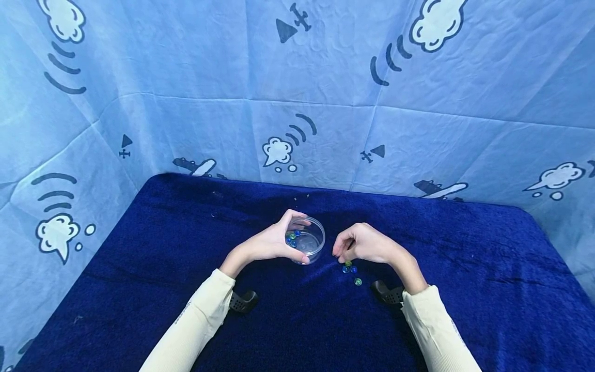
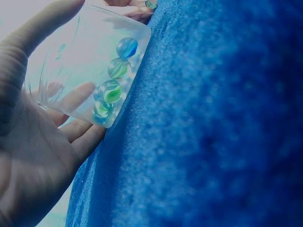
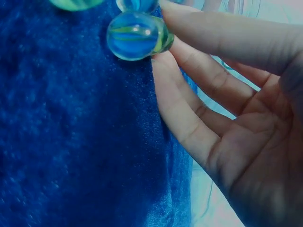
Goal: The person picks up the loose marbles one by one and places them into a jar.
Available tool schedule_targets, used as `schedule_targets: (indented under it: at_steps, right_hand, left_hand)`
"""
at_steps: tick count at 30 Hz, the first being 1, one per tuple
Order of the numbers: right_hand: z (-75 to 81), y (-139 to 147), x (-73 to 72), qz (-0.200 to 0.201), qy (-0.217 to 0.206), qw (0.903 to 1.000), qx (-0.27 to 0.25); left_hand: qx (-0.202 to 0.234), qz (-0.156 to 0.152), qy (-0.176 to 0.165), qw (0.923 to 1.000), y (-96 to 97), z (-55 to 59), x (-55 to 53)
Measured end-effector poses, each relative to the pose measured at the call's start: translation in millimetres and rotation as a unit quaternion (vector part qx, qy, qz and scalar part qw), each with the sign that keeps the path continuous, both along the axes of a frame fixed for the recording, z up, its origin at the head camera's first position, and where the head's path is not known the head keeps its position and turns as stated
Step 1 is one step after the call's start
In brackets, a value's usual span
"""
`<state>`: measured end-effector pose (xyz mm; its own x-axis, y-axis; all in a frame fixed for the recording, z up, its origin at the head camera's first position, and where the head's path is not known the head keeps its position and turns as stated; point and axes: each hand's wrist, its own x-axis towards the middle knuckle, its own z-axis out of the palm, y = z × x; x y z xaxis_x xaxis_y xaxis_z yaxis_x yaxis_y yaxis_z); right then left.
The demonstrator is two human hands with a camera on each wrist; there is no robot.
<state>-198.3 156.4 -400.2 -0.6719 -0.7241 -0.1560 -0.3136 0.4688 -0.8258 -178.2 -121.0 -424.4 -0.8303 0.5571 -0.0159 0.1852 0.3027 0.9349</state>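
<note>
My left hand (image 1: 274, 240) grips a clear plastic tub (image 1: 317, 252) round its side, tilted with the mouth towards the right. Several blue and green glass marbles (image 2: 111, 91) lie together inside the tub, low against its wall and base. To the right, my right hand (image 1: 364, 245) reaches down to loose marbles on the cloth. Its thumb and fingertips pinch a yellow-green marble (image 3: 165, 39), partly hidden behind a blue marble (image 3: 132, 36). Another blue marble (image 1: 354, 269) and a green marble (image 1: 358, 282) lie just in front of the fingers.
Dark blue velvet cloth (image 1: 297, 320) covers the table. A light blue printed curtain (image 1: 325, 144) hangs behind it. Black wrist mounts (image 1: 244, 301) sit under both cream sleeves (image 1: 197, 310). Small specks (image 1: 301, 197) show on the cloth near the back edge.
</note>
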Motion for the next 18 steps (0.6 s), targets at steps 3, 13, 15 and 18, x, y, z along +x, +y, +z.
schedule_targets:
  at_steps: [3,13,15,18]
  right_hand:
    - [1.0,-0.5,0.7,0.001,-0.002,1.0,-0.001]
    - [1.0,-1.3,0.6,-0.003,0.027,0.9996,0.005]
    - [0.5,-1.3,0.5,-0.006,0.038,0.9993,0.006]
    - [0.7,-1.2,0.3,-0.015,0.057,0.9982,0.008]
  left_hand:
    - [0.0,0.0,0.0,1.0,0.2,0.7,0.5]
    - [0.008,-0.003,0.003,1.0,0.1,1.8,1.2]
    - [0.006,-0.002,0.001,1.0,0.0,1.4,1.1]
    - [0.005,-0.001,0.002,1.0,0.0,1.2,1.0]
